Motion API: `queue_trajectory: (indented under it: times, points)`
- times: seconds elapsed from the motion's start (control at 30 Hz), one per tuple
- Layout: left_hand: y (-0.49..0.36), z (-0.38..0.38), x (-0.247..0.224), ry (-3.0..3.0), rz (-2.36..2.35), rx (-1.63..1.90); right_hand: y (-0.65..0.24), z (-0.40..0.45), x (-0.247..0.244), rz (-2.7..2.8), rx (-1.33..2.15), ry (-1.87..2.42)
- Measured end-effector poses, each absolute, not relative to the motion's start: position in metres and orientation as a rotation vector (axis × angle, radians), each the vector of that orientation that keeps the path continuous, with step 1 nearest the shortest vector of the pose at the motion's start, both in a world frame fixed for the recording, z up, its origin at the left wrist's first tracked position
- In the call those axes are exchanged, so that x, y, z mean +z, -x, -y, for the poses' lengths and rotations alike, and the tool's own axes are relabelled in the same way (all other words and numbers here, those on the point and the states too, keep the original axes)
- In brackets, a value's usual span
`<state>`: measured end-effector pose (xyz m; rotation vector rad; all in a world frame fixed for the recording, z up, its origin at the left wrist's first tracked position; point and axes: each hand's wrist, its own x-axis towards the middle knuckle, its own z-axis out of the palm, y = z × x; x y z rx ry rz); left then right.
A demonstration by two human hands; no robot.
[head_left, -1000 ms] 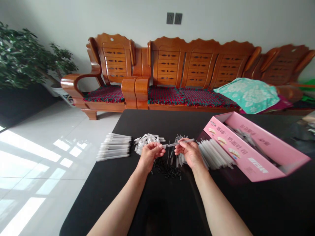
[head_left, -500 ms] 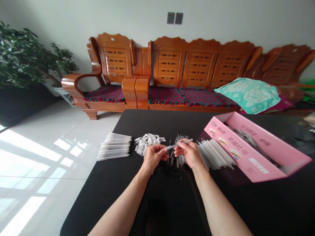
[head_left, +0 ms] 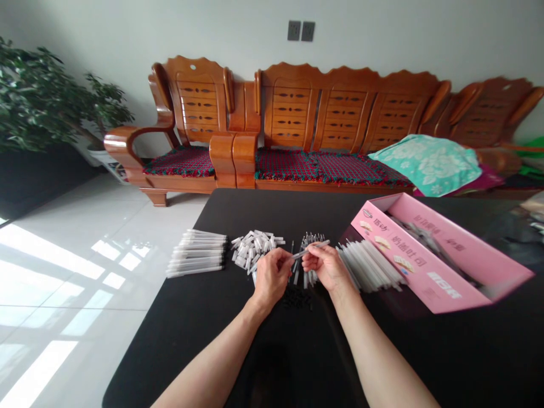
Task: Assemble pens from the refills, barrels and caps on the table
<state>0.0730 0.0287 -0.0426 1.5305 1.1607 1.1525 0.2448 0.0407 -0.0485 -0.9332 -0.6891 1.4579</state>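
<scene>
A slim, translucent pen [head_left: 313,247] is held slantwise above the black table, its right end higher. My right hand [head_left: 328,269] pinches it between thumb and fingers. At its lower left end, my left hand [head_left: 272,277] is closed with the fingertips on the pen; they partly hide that end. White pen caps [head_left: 254,246] lie heaped just beyond my left hand. Thin refills [head_left: 314,238] lie behind the pen, between the hands. Small black plugs [head_left: 297,298] are scattered beneath. Frosted pen barrels [head_left: 372,265] lie in a pile right of my right hand.
Capped pens [head_left: 199,254] with black ends lie in a row on the table's left side. An open pink box [head_left: 419,269] with things inside stands at the right. Across the black table [head_left: 187,345] is a wooden bench [head_left: 293,107] with a turquoise cloth [head_left: 429,161].
My left hand has turned and moved slightly right along the pen, its fingers more curled. My right hand still holds the pen, almost in place.
</scene>
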Motion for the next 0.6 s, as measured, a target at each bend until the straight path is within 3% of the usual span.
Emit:
queue_trajectory:
  times: [0.3,0.6]
  points:
    - [-0.049,-0.050,-0.035,-1.463,-1.144,1.180,-0.239,-0.040,-0.044,0.736,1.395,0.923]
    - [0.077,-0.067,-0.014,-1.214,-1.414,1.569,-0.248,-0.042,-0.043,0.732,1.289,0.930]
